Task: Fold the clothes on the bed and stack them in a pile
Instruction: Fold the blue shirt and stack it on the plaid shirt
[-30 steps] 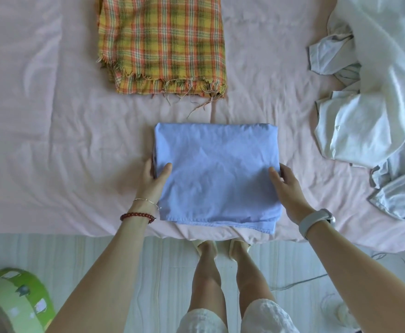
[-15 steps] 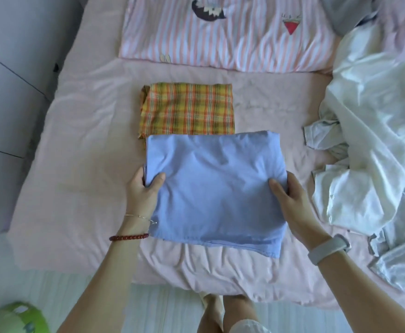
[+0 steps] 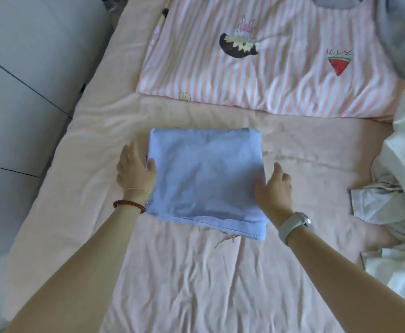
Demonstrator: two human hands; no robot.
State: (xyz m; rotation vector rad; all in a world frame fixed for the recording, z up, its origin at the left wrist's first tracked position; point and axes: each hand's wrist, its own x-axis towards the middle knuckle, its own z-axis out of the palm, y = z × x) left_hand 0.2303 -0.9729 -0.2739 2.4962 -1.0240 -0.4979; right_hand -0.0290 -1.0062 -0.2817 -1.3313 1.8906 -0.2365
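A folded light blue garment [image 3: 206,176] lies flat in the middle of the pink bed [image 3: 196,284]. It covers the folded plaid cloth, of which only a few frayed threads [image 3: 225,239] stick out at its near edge. My left hand [image 3: 134,171] is at the garment's left edge, fingers straight beside it and thumb resting on top. My right hand [image 3: 276,191] is at the right edge, fingers straight and pointing away from me, thumb touching the fabric. Neither hand grips anything.
A heap of unfolded white and pale clothes [image 3: 401,188] lies along the bed's right side. A pink striped pillow [image 3: 268,68] with cartoon prints spans the far end. A grey cabinet [image 3: 16,92] stands beside the bed on the left.
Both hands carried the blue garment away from me and set it on top of the plaid cloth, which is now covered. The fingers have come out from under its edges.
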